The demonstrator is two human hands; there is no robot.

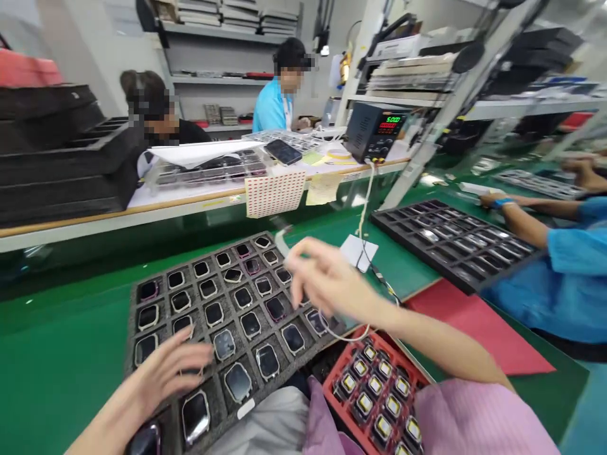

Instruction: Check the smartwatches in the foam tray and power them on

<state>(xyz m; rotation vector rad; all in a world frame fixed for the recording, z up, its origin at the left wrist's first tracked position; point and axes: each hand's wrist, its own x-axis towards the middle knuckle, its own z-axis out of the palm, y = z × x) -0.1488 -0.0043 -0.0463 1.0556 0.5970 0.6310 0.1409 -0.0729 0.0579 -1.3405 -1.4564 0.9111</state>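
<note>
A grey foam tray (208, 332) lies on the green bench in front of me, its compartments holding many smartwatch bodies (267, 361) with dark screens. My left hand (177, 360) hovers over the tray's left part, fingers stretched apart, holding nothing. Above the tray's right side, my right hand (327, 278) has its fingers curled together. A pale, curved strip (282, 242) shows at its fingertips, blurred by motion; I cannot make out what it is. Below this hand loops a thin white cable (353, 339). At my lap stands a red tray (332, 378) with several small square parts (374, 384).
A black tray (455, 278) and a red sheet (484, 325) lie to the right, near a co-worker's blue sleeve (576, 237). A power supply (374, 133) and a phone (283, 151) sit on the raised shelf. Black foam trays (61, 180) are stacked at left. Two people work beyond.
</note>
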